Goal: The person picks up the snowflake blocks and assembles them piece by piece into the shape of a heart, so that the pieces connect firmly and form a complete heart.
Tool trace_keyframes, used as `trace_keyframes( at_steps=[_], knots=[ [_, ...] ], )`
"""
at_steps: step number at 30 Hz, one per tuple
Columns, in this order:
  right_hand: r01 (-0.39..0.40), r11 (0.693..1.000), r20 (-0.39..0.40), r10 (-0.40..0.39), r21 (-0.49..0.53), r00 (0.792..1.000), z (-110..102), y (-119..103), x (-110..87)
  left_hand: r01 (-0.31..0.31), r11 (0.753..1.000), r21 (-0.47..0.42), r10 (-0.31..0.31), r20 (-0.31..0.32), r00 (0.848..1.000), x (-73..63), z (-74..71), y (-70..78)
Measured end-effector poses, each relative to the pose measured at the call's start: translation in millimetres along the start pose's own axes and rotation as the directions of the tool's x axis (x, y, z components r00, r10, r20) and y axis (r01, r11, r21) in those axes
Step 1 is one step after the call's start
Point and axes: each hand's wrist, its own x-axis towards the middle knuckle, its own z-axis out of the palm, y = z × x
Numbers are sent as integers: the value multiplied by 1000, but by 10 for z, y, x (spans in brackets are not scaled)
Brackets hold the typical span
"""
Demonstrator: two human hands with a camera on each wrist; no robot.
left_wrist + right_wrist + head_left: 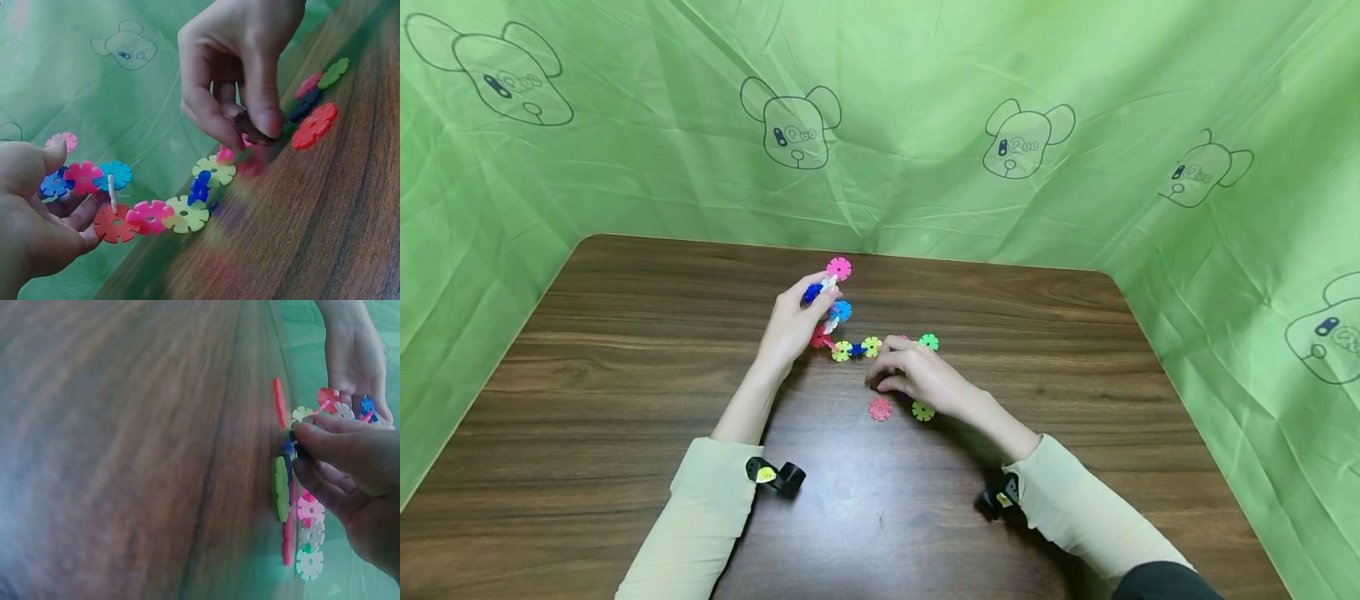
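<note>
The left hand (793, 321) grips a chain of snowflake discs (150, 215) near the tabletop's (625, 350) far edge. The right hand (917, 375) pinches a dark disc (250, 128) just beside it.

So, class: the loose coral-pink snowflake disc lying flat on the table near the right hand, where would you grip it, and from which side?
The coral-pink disc lies flat on the wooden table, so probably come from above and pinch opposite rim notches with thumb and forefinger. Its near-left edge looks free; the right hand and a green disc crowd the other side.
</note>
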Motion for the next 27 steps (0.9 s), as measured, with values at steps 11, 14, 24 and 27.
trace_keyframes(
  at_steps=[11,14,24,27],
  knots=[
    [-68,948,-225,143,312,964,-209,31,33,-44,997,63,42,38,998,-10,23,6],
    [-93,923,-260,200,372,945,-266,47,56,-47,996,70,43,58,997,-17,30,9],
    [-175,862,-313,352,476,882,-449,34,166,-89,990,107,73,147,986,-29,60,36],
    [-175,859,-326,360,481,874,-471,33,185,-103,988,118,82,167,983,-30,72,35]
  ],
)
